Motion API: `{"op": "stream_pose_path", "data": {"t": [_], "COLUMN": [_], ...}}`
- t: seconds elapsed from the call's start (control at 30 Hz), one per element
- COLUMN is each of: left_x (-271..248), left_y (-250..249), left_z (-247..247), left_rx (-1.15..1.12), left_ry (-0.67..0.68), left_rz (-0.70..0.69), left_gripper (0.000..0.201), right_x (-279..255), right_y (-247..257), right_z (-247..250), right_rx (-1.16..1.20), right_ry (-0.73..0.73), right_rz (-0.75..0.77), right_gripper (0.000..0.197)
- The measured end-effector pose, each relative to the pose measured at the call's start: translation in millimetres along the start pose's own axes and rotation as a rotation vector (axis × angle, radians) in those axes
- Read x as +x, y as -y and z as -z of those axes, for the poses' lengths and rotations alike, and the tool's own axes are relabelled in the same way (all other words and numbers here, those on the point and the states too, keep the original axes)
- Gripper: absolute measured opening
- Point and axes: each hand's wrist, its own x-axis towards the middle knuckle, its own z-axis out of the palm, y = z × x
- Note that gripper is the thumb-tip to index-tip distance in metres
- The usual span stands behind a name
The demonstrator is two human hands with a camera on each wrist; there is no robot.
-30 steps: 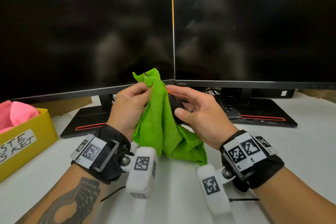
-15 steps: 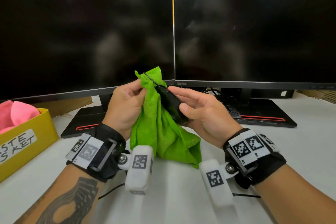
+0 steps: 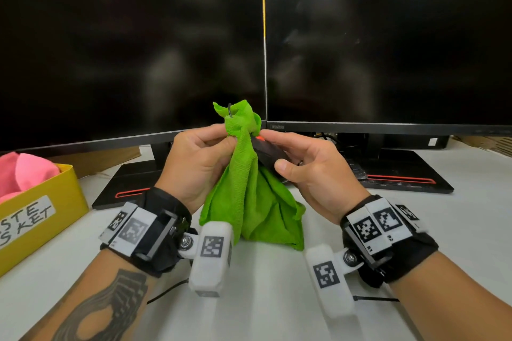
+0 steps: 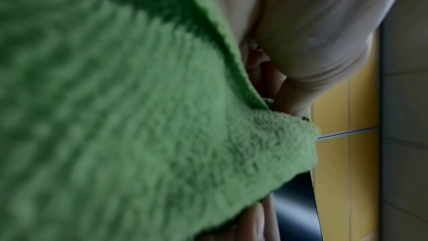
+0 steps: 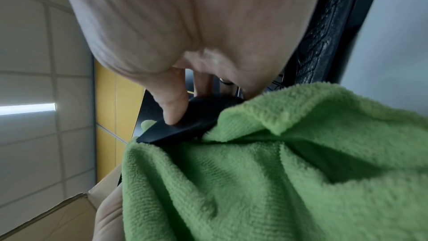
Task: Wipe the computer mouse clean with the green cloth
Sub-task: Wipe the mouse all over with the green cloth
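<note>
I hold a black computer mouse (image 3: 268,153) with a red wheel up in front of the monitors. My right hand (image 3: 302,166) grips it, thumb on its near side; the right wrist view shows the thumb pressed on the mouse (image 5: 185,125). My left hand (image 3: 203,156) pinches the green cloth (image 3: 249,196) against the mouse's front end. The cloth bunches above the fingers, hides most of the mouse and hangs down to the desk. The mouse's thin black cable pokes out of the cloth's top. The green cloth (image 4: 139,125) fills the left wrist view, and the green cloth (image 5: 277,171) covers the lower part of the right wrist view.
Two dark monitors (image 3: 388,41) stand close behind my hands, their black bases (image 3: 401,174) on the white desk (image 3: 263,307). A keyboard (image 3: 353,165) lies behind my right hand. A yellow waste basket (image 3: 41,210) holding pink cloth sits at the left edge.
The cloth has slid back up over the mouse's front, covering more of it than half a second ago. Both hands stay at about the same height.
</note>
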Motion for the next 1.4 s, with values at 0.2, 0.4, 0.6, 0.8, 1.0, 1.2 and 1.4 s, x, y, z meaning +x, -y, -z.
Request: {"op": "stream_pose_path", "data": {"t": [0.2, 0.4, 0.6, 0.8, 1.0, 1.2, 1.4], "left_x": [-3.0, -6.0, -4.7, -6.1, -5.3, -2.2, 0.5], "left_y": [0.4, -5.2, -9.1, -8.8, -6.4, -2.6, 0.0], "left_z": [-0.4, -3.0, -6.7, -5.3, -0.4, 7.0, 0.5], "left_rx": [-0.025, -0.159, -0.222, -0.247, -0.290, -0.320, -0.258], "left_ry": [-0.002, 0.038, 0.034, 0.071, 0.140, 0.241, 0.084], "left_rz": [0.044, 0.229, 0.291, 0.240, 0.227, 0.252, 0.246], "left_gripper": [0.033, 0.045, 0.043, 0.034, 0.041, 0.049, 0.044], "right_x": [-0.7, -0.8, -1.5, -2.9, -2.8, -1.9, -2.8], "right_y": [1.2, 2.3, 3.8, 6.2, 7.0, 4.9, 5.0], "right_z": [-1.5, -4.2, -4.2, -4.7, -3.6, -2.4, -5.9], "right_rx": [0.016, 0.008, -0.134, -0.147, -0.139, -0.091, 0.020], "right_ry": [0.001, 0.015, 0.010, 0.013, 0.019, 0.013, 0.047], "right_rz": [0.032, 0.112, 0.185, 0.203, 0.227, 0.218, 0.173], "right_gripper": [0.057, 0.056, 0.058, 0.059, 0.060, 0.061, 0.058]}}
